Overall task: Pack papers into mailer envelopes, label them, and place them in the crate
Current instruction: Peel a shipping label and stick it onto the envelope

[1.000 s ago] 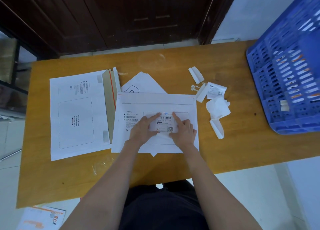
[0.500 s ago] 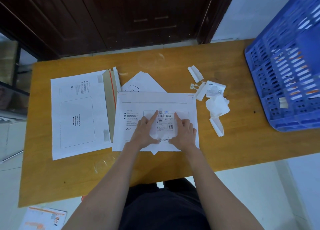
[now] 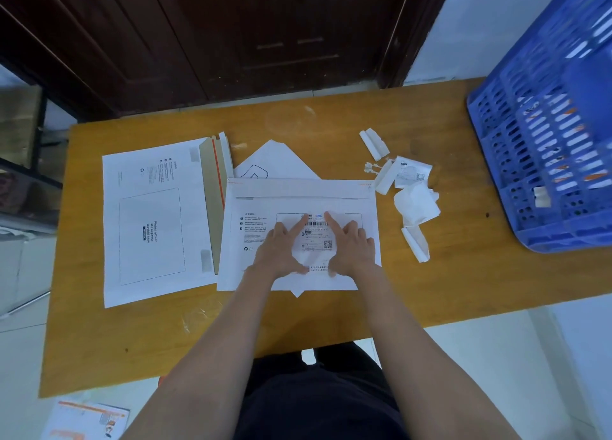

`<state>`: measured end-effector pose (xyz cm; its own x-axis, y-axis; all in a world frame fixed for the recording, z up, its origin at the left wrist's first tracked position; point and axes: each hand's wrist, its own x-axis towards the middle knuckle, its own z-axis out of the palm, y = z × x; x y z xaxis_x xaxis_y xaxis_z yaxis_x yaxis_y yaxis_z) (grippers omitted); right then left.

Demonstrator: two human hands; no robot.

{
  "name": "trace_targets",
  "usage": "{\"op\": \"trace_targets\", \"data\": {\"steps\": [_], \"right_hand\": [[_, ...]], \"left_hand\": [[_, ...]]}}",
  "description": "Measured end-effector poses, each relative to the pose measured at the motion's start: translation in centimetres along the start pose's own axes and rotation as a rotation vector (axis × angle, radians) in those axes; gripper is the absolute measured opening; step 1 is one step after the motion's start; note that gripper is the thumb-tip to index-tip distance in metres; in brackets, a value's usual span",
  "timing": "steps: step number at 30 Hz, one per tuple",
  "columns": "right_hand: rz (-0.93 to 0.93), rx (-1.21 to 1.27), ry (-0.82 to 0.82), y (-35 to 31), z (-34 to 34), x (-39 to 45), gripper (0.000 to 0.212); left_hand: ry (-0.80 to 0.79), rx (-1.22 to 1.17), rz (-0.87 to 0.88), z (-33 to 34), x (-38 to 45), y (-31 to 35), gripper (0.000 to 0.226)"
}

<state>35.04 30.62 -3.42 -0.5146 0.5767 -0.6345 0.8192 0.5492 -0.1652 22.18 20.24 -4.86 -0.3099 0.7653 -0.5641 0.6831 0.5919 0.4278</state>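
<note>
- Wooden surface (image 3: 331,310) carries the work, with pale floor below its near edge and a dark door behind it.
- Left hand (image 3: 281,250) and right hand (image 3: 352,250) lie flat on the mailer (image 3: 258,274), fingers straight, thumbs and forefingers framing the label (image 3: 316,237); neither grip is closed on anything, both press down.
- Label sits inside the printed box at the mailer's middle, barcode toward the far side, seemingly being smoothed on.
- Mailer lies just in front of the person, flap folded over at its far edge; a folded paper (image 3: 275,161) shows from under that edge.
- Judging by its look, the mailer is light, thin card: fairly stiff, likely to slide on the wood. Best taken by pinching both short edges, or by sliding it to the surface's edge first.
- Second mailer (image 3: 149,224) lies to the left, touching the first, flap open.
- Peeled backing scraps (image 3: 415,204) lie to the right, near.
- Blue crate (image 3: 543,161) stands at the far right, well apart; paper shows through its slots.
</note>
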Motion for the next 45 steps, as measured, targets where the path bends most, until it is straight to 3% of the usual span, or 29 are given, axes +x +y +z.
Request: {"op": "trace_targets", "data": {"steps": [9,12,13,15,17,18,20,23,26,29,31,35,37,39,41,44,45], "right_hand": [[0.019,0.137,0.028,0.2,0.3,0.2,0.115],[0.022,0.39,0.023,0.7,-0.1,0.3,0.104],[0.049,0.516,0.047,0.9,-0.4,0.2,0.1],[0.177,0.562,0.205,1.4,-0.7,-0.2,0.086],[0.386,0.395,0.359,1.7,-0.6,-0.7,0.07],[0.485,0.371,0.369,1.8,-0.6,-1.1,0.066],[0.598,0.433,0.314,1.7,-0.3,-1.5,0.066],[0.606,0.538,0.305,1.4,-0.1,-1.4,0.07],[0.668,0.712,0.319,2.0,-0.4,-0.9,0.067],[0.693,0.895,0.324,3.0,-0.8,-0.6,0.045],[0.661,1.026,0.302,3.5,-1.1,-0.6,0.034],[0.556,1.322,0.241,3.4,-1.8,-1.0,0.031],[0.43,1.469,0.139,3.6,-2.4,-1.2,0.032],[0.255,1.515,-0.002,4.0,-3.5,-1.7,0.039],[0.133,1.537,-0.088,4.5,-4.4,-1.9,0.048],[-0.048,1.711,-0.169,4.6,-5.4,-2.5,0.041],[-0.069,1.808,-0.206,4.7,-5.5,-2.6,0.049]], "left_hand": [[-0.014,-0.094,-0.037,0.2,-0.1,-0.2,0.119],[0.033,-0.212,-0.066,0.1,0.0,-0.3,0.105],[0.128,-0.362,-0.115,0.0,-0.2,-0.4,0.092],[0.492,-0.537,-0.273,-0.3,-0.6,-0.8,0.063],[0.804,-0.381,-0.504,-0.7,-1.2,-1.5,0.05],[0.854,-0.316,-0.632,-0.8,-1.4,-2.0,0.049],[0.784,-0.318,-0.811,-1.0,-1.6,-2.5,0.053],[0.67,-0.359,-0.844,-0.4,-1.3,-2.8,0.061],[0.692,-0.418,-0.871,-0.5,-1.0,-3.0,0.061],[0.726,-0.465,-0.912,-1.4,-0.9,-3.4,0.057],[0.723,-0.468,-0.914,-1.8,-0.8,-3.6,0.052],[0.734,-0.412,-0.933,-2.5,-1.3,-2.3,0.055],[0.77,-0.281,-0.813,-3.1,-1.3,-1.0,0.059],[0.766,-0.239,-0.501,-4.0,-0.9,1.6,0.051],[0.643,-0.227,-0.223,-5.5,-0.4,5.5,0.04],[0.319,-0.081,-0.134,-7.0,0.2,12.5,0.08],[0.241,-0.055,-0.14,-7.3,0.1,14.4,0.092]]}}
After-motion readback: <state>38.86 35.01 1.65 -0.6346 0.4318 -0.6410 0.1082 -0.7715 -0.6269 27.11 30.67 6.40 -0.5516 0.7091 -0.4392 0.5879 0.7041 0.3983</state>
